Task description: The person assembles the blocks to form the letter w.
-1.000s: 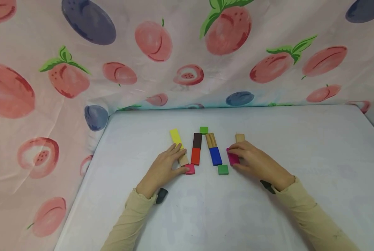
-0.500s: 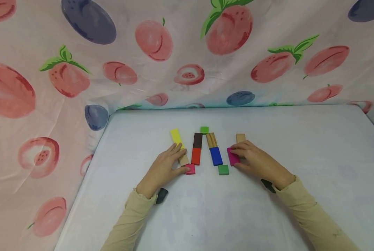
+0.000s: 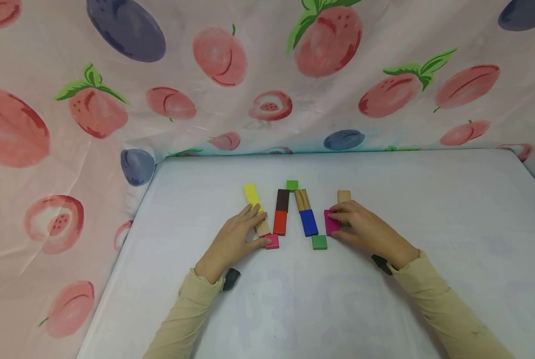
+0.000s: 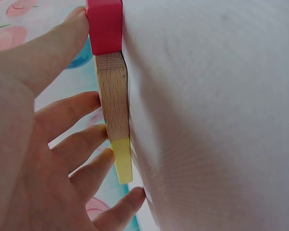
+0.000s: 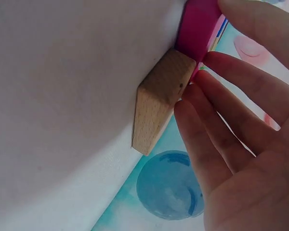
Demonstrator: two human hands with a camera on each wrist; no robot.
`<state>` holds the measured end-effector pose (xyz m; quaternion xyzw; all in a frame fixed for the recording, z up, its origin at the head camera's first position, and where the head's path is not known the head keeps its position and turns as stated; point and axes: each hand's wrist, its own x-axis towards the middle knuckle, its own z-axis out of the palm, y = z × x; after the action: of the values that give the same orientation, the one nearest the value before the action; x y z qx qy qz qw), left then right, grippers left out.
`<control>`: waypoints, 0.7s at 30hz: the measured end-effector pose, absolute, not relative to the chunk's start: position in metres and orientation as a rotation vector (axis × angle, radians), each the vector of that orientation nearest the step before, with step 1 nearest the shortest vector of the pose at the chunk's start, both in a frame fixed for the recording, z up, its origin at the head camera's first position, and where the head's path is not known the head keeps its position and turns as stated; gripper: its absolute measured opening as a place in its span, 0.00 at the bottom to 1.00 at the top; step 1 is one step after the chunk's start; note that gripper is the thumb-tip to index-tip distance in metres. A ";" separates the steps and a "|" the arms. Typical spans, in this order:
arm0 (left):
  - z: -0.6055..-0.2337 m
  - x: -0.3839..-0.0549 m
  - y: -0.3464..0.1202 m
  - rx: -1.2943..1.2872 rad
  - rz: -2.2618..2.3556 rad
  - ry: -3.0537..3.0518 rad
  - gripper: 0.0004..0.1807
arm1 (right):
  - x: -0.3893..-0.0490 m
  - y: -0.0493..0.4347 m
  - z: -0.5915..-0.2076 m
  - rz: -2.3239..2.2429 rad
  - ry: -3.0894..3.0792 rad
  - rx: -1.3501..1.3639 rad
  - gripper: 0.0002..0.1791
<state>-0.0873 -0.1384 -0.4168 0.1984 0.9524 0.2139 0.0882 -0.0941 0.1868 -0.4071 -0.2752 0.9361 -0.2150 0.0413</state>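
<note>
My left hand (image 3: 231, 244) rests along a row of flat blocks, its thumb on the pink block (image 3: 272, 242) and its fingertips over the plain wooden block (image 4: 114, 98) and the yellow block (image 3: 251, 193). In the left wrist view these blocks lie end to end. With spread, nearly straight fingers, my right hand (image 3: 368, 229) touches the magenta block (image 3: 330, 223). Thumb and index fingertip both lie on it; the other fingertips reach a second plain wooden block (image 5: 159, 103), partly hidden under the hand in the head view.
Between the hands lie a dark brown block (image 3: 283, 200), a red block (image 3: 280, 223), two narrow wooden pieces (image 3: 302, 200) and a blue block (image 3: 309, 223). A light green block (image 3: 292, 186) is behind them, a darker green block (image 3: 319, 242) in front. Fruit-patterned cloth (image 3: 267, 60) rises behind the white table (image 3: 294, 309).
Under my right hand the magenta block has turned slightly, from slanted to more upright in the head view. My left hand and the other blocks hold their places.
</note>
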 end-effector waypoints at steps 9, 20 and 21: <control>-0.418 -0.088 -0.139 0.579 0.636 2.833 0.39 | -0.095 0.184 -0.411 -0.662 2.922 -0.879 0.24; -0.417 -0.088 -0.139 0.575 0.635 2.829 0.39 | -0.094 0.183 -0.412 -0.668 2.936 -0.928 0.24; -0.417 -0.088 -0.139 0.577 0.636 2.830 0.39 | -0.094 0.183 -0.411 -0.666 2.933 -0.928 0.24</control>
<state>-0.0882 -0.1386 -0.4174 0.1943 0.9529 0.2140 0.0918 -0.0937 0.1828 -0.4113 -0.2950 0.9318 -0.2116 -0.0031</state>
